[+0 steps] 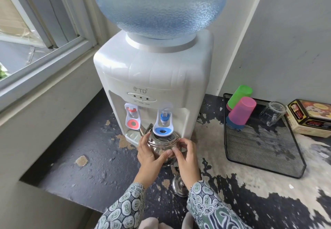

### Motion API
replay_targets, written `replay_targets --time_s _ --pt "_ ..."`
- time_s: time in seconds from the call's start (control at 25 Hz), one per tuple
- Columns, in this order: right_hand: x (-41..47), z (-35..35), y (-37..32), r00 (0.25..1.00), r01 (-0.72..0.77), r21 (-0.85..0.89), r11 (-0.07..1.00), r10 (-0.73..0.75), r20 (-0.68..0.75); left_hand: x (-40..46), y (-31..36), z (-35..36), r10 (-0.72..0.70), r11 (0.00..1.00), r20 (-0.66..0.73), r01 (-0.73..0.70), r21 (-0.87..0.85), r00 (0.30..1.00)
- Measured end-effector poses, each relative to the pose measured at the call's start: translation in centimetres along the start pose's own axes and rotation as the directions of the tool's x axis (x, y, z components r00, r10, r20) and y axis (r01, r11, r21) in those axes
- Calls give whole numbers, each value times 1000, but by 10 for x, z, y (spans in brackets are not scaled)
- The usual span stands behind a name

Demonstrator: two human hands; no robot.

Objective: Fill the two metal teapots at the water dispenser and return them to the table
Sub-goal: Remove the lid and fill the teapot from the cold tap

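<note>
A shiny metal teapot [161, 143] stands open on the worn counter, right under the blue tap [163, 121] of the white water dispenser [152, 78]. Its handle is folded down toward me and its spout points left. My left hand [149, 154] cups the teapot's left side. My right hand [186, 154] grips its right side and handle end. The teapot's round metal lid [179, 185] lies on the counter between my wrists. Only one teapot is in view.
A red tap [132, 115] is left of the blue one. A black mesh tray [265, 157] at the right holds green and pink plastic cups [240, 107] and a clear glass [272, 113]. A printed tin box [311, 118] sits beyond it. A window ledge runs along the left.
</note>
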State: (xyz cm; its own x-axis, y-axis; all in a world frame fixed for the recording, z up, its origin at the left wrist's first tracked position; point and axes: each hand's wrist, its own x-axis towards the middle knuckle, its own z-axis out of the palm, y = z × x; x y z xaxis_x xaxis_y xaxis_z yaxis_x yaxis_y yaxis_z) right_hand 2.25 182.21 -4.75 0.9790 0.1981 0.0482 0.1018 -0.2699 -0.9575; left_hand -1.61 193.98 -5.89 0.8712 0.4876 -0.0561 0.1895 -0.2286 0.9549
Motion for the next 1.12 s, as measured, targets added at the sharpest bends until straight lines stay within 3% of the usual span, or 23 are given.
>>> replay_targets --time_s 1.12 --pt "1 0 1 1000 8 46 999 -9 3 -6 13 -4 16 999 15 -17 43 1000"
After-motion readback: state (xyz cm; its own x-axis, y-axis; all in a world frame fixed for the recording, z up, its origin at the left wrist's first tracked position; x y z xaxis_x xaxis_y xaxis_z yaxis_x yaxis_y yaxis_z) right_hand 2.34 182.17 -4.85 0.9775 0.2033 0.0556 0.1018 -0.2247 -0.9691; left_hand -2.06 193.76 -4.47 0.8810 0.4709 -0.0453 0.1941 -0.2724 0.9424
